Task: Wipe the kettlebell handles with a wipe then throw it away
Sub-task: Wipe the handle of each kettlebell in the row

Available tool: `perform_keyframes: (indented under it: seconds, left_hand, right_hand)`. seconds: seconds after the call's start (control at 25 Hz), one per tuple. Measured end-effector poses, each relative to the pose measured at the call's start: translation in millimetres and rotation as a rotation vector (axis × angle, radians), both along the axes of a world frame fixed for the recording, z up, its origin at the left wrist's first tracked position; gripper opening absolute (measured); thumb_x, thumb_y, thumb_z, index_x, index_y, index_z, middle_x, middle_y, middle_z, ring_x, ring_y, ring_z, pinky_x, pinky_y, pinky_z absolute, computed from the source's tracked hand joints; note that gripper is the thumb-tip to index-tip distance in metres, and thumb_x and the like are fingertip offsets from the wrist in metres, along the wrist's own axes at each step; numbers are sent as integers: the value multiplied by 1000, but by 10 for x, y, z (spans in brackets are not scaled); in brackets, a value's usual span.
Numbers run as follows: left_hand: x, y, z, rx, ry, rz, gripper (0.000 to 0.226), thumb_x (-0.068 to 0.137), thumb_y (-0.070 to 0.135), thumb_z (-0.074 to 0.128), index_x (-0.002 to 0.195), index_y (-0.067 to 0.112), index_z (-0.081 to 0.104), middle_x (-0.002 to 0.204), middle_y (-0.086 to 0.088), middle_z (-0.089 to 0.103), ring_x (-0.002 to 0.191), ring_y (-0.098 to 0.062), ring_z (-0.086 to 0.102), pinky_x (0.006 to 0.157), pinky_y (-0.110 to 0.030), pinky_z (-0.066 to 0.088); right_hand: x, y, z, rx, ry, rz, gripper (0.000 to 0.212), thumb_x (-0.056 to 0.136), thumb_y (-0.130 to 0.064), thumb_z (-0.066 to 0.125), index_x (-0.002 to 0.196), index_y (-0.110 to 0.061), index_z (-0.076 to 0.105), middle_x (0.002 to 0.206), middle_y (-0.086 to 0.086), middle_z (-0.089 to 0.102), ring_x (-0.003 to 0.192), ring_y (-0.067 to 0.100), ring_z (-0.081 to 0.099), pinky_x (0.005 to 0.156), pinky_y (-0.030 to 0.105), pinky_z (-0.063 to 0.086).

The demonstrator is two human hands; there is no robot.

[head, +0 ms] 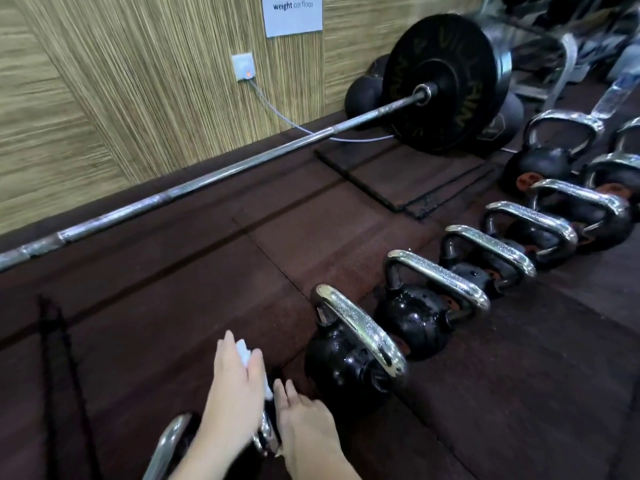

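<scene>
At the left edge of your view, a long steel barbell lies on the dark rubber floor, running up to the right along the wood-grain wall to a black plate. A white socket on that wall feeds a grey cable that drops to the floor, and a paper sign hangs above it.

Low in the middle, your left hand holds a white wipe; the fingers lie fairly straight over it, with the thumb pinching it against them. Wipe and hand sit over the chrome handle of the nearest kettlebell, most of which is hidden under your arms. Just right of it, your right hand is spread and relaxed, fingers straight, close beside that same handle; you cannot tell whether it touches.

To the right, a row of black kettlebells with chrome handles runs diagonally up towards the far right, each just beside the next. A loose floor mat lies between the row and the plate.
</scene>
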State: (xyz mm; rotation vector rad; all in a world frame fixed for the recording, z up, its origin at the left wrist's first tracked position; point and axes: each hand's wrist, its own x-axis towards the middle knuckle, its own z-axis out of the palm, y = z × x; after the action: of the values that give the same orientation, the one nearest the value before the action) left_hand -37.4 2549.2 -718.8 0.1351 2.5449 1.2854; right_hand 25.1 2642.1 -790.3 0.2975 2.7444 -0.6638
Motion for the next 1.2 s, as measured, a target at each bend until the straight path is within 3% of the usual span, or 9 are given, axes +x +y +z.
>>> perform_keyframes:
  seconds: [0.08,0.16,0.32,0.48,0.68,0.84,0.96,1.08,1.2]
  left_hand:
    - [-420,-2,58,-40,-167,31,57,108,27,42,156,0,31,150,-14,53,139,-28,45,114,-35,32]
    - [-470,78,127,-59,-232,83,52,101,32,45,141,0,46,119,-12,72,106,-27,59,98,-39,43]
    - [201,6,-39,32,-144,131,68,105,34,49,162,17,18,153,-8,47,141,-31,46,114,-39,32]
    - [537,-121,-296,-7,-34,89,76,100,43,51,162,38,6,160,-11,40,141,-34,47,112,-44,39]
    - [133,13,-70,25,-51,99,66,107,29,45,163,11,15,166,-9,31,152,-25,31,121,-35,23]
    - [-394,57,172,-38,-291,162,35,101,29,40,120,6,59,120,-8,73,112,-26,60,98,-41,44]
    - [45,84,192,11,-210,155,50,107,33,42,151,8,40,143,-12,60,130,-32,54,102,-38,37]
    - [590,30,169,83,-129,179,69,106,32,48,165,22,12,145,-21,56,112,-31,62,91,-33,38]
    - [835,-119,96,60,-84,162,65,102,43,50,161,27,26,146,-18,59,114,-27,64,89,-31,39]
  right_hand:
    - [40,-65,9,18,-22,36,123,24,-57,94,132,-8,61,117,17,73,84,14,75,66,22,56]
    - [28,-62,34,34,-4,2,109,60,-42,89,150,-5,40,144,26,52,115,24,66,89,33,52]
    - [8,-2,104,-20,24,-53,103,67,-52,83,147,-9,33,142,17,57,108,16,69,83,26,53]
    - [13,29,187,-90,-101,4,62,108,-23,29,159,-11,-4,167,16,-1,150,29,23,116,41,24]
    - [61,-39,61,70,-36,48,94,94,-32,62,158,-7,-1,165,21,11,143,30,37,111,38,31]
    - [67,-45,-16,113,126,-9,123,53,-51,91,149,-12,25,139,23,58,106,21,70,85,28,54]
    - [52,-48,-33,77,159,-48,118,53,-58,88,146,-10,33,134,21,62,103,18,71,83,26,54]
    - [37,-20,29,38,14,10,99,87,-39,70,158,-7,10,162,22,24,139,27,44,108,37,37]
    - [23,-9,77,49,-122,96,89,96,-22,60,158,-8,-3,166,19,5,149,30,25,116,41,26]
